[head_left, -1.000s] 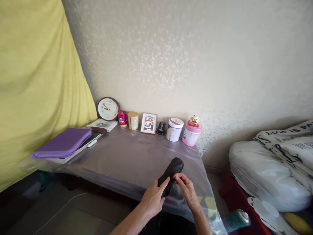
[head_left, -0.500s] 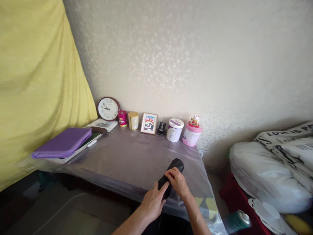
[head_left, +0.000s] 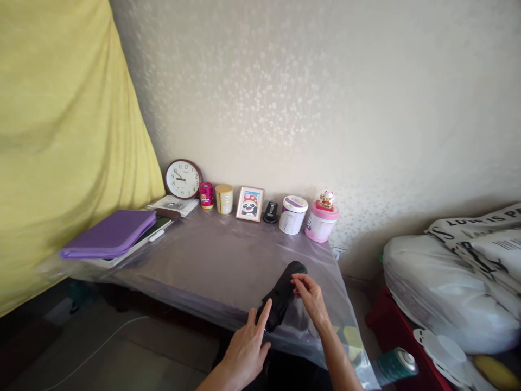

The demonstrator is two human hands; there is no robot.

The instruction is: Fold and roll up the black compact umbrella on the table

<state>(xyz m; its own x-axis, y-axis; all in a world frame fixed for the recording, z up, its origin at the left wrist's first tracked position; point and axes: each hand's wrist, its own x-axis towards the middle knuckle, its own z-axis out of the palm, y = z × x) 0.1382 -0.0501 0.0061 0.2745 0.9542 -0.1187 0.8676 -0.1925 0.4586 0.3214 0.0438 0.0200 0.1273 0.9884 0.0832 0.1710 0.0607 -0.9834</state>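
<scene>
A black folded umbrella (head_left: 284,292) lies slantwise on the plastic-covered table (head_left: 195,266), near its front right part. My left hand (head_left: 249,345) grips its near end, the index finger stretched along the fabric and the thumb lower down. At the umbrella's right side, toward the far end, my right hand (head_left: 311,298) is closed in a pinch at the edge of the fabric. What exactly lies between those fingertips is too small to make out.
Along the wall stand a clock (head_left: 183,180), a pink tin (head_left: 206,196), a yellow-lidded jar (head_left: 224,200), a picture frame (head_left: 249,204) and two tubs (head_left: 293,216). A purple folder (head_left: 109,233) lies left. Beyond the right edge is a spray can (head_left: 396,365).
My right hand has moved a little to the right, from on top of the umbrella to its side. My left hand has slid slightly nearer to me, uncovering more black fabric.
</scene>
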